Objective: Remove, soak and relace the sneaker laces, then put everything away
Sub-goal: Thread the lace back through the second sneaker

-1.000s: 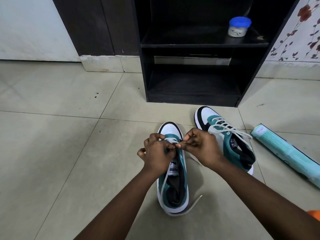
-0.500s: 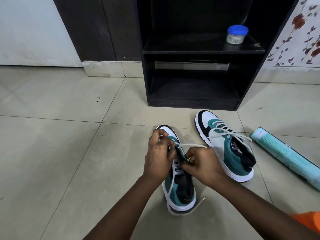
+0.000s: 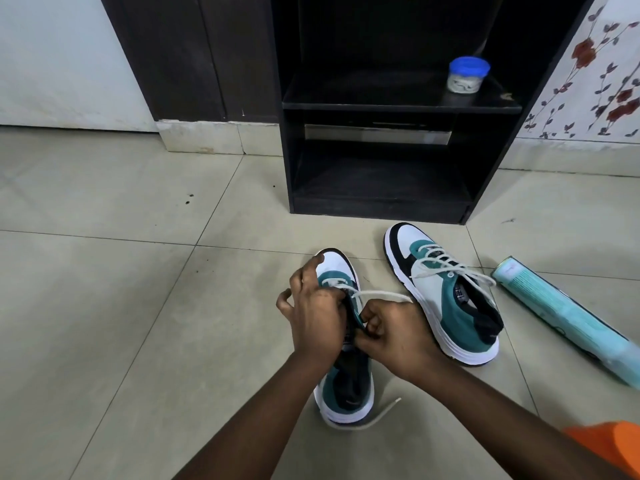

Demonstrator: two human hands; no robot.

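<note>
**Teal sneaker between both hands on the tiles**

Black open wooden shelf unit (image 3: pixel 377 188) stands beyond the fingers, a blue-lidded plastic jar (image 3: pixel 467 75) on its shelf. A laced teal-and-white sneaker (image 3: pixel 446 296) and a pale turquoise tube (image 3: pixel 568 320) lie right of them. The left hand (image 3: pixel 317 317) curls over the near teal-and-white sneaker (image 3: pixel 346 393); the right hand (image 3: pixel 398 336) pinches its white flat lace (image 3: pixel 377 295) at the eyelets.

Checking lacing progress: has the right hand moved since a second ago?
Yes: right hand drew back toward the person, away from the black shelf unit.
</note>
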